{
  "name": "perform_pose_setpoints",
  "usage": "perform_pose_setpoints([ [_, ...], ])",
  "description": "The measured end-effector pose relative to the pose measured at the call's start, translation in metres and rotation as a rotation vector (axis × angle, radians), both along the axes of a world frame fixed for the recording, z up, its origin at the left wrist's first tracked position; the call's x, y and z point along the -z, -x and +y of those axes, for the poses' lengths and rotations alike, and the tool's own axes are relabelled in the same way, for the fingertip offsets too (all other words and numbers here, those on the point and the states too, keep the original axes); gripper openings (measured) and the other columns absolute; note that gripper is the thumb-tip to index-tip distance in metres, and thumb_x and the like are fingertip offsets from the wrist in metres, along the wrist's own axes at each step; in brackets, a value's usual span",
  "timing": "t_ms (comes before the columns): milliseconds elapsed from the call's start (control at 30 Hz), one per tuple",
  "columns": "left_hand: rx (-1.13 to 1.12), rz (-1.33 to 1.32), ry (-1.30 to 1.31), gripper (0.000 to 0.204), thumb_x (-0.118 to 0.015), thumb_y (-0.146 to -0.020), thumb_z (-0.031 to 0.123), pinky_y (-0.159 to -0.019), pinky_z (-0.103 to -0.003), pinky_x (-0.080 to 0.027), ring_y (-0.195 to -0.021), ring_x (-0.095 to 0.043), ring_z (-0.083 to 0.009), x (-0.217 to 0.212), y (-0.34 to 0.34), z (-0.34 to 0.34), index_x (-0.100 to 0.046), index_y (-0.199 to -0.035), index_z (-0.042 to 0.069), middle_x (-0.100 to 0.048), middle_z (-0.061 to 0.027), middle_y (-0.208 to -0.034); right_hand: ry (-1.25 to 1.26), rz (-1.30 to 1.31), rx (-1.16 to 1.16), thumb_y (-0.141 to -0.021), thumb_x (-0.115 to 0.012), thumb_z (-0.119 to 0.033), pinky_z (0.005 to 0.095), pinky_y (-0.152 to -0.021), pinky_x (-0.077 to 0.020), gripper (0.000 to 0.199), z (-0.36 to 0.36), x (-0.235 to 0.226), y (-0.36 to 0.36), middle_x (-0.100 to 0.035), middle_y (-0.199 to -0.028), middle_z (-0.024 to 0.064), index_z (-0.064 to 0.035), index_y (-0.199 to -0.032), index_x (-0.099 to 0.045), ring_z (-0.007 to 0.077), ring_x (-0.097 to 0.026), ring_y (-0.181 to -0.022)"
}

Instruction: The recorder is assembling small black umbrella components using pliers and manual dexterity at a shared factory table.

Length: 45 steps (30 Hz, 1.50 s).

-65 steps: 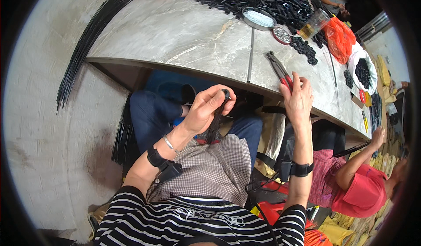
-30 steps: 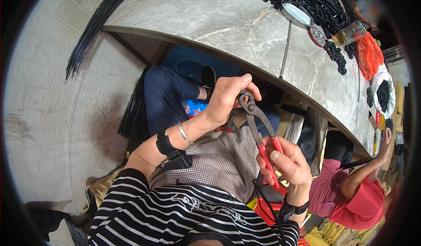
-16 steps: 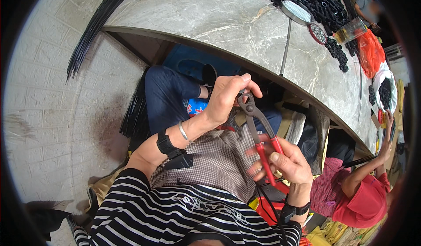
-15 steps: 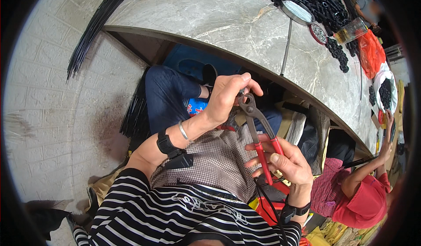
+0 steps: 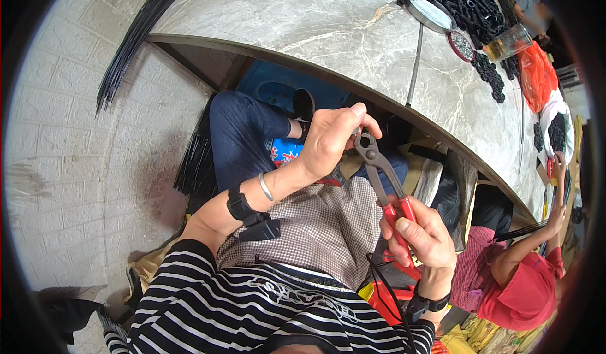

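A pair of end-cutting pincers [image 5: 372,156] with red handles is in my right hand [image 5: 429,237], whose fingers wrap round both handles. The pincers tilt so that their dark metal jaws point up and to the left. At the jaws is my left hand [image 5: 331,141], thumb and fingertips pinched together. Whatever it pinches is small and mostly hidden behind the fingers and the jaws. Both hands are above my lap, where a checked cloth apron [image 5: 315,231] lies, just short of the table edge.
On the marbled table [image 5: 303,23] lie a heap of black tubular pieces [image 5: 464,4], a round tray [image 5: 431,13], a red-rimmed dish of small metal bits [image 5: 461,46], a glass cup [image 5: 507,43] and a red plastic bag [image 5: 536,76]. A person in red [image 5: 521,291] works at right.
My right fingers have closed round the handles, bringing them nearer together. The pincers have shifted slightly to the right. My left hand keeps its pinch, moving only a little.
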<state>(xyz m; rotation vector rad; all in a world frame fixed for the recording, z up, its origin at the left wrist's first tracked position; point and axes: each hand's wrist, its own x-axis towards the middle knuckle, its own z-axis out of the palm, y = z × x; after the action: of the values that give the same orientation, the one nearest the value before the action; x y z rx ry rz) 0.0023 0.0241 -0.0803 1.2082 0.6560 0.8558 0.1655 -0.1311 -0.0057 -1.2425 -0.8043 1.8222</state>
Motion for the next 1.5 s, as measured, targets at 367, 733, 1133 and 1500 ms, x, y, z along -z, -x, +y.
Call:
perform_pose_setpoints([
  [367,0.014,0.003,-0.045,0.058,-0.031,-0.095,0.039,-0.046,-0.021,-0.032,-0.047,-0.041,-0.0043,-0.001,-0.006,0.009,-0.067,-0.079,-0.003,-0.053,-0.0001,-0.054,-0.134,-0.744,-0.085,-0.092,-0.051,-0.011,0.0384,-0.063,-0.0472,0.021,0.001,0.001,0.030,-0.058,-0.070,0.0171,0.0042,-0.107,-0.050,0.0317,-0.061,-0.065],
  [733,0.138,-0.257,0.118,0.043,-0.034,-0.100,0.031,-0.042,-0.021,-0.023,-0.044,-0.028,-0.0043,-0.008,-0.005,0.017,-0.056,-0.093,-0.006,-0.035,0.0033,-0.049,-0.452,-1.785,0.291,-0.084,-0.057,-0.010,0.0417,-0.081,-0.0449,0.042,0.057,0.017,-0.074,-0.056,-0.098,0.0222,0.0053,-0.123,-0.050,0.0382,-0.056,-0.091],
  [1133,0.226,-0.326,-0.151,0.043,-0.058,-0.091,0.040,-0.054,-0.026,-0.046,-0.055,-0.051,-0.0061,-0.042,-0.056,-0.023,-0.066,-0.078,-0.001,-0.059,-0.0030,-0.061,-0.931,-1.229,-0.245,-0.082,-0.067,-0.012,0.0259,-0.065,-0.0457,0.047,0.048,0.083,-0.020,-0.058,-0.088,0.0080,0.0029,-0.123,-0.051,0.0132,-0.056,-0.076],
  [1500,0.387,0.169,-1.027,0.037,-0.060,-0.085,0.036,-0.072,-0.052,-0.048,-0.088,-0.062,-0.0388,-0.018,-0.009,-0.012,-0.051,-0.104,0.005,-0.064,-0.0188,-0.087,-0.790,-0.656,0.648,-0.094,-0.053,-0.031,0.0214,-0.061,-0.0498,0.038,-0.019,-0.021,-0.070,-0.054,-0.114,0.0111,0.0030,-0.112,-0.054,0.0190,-0.058,-0.084],
])
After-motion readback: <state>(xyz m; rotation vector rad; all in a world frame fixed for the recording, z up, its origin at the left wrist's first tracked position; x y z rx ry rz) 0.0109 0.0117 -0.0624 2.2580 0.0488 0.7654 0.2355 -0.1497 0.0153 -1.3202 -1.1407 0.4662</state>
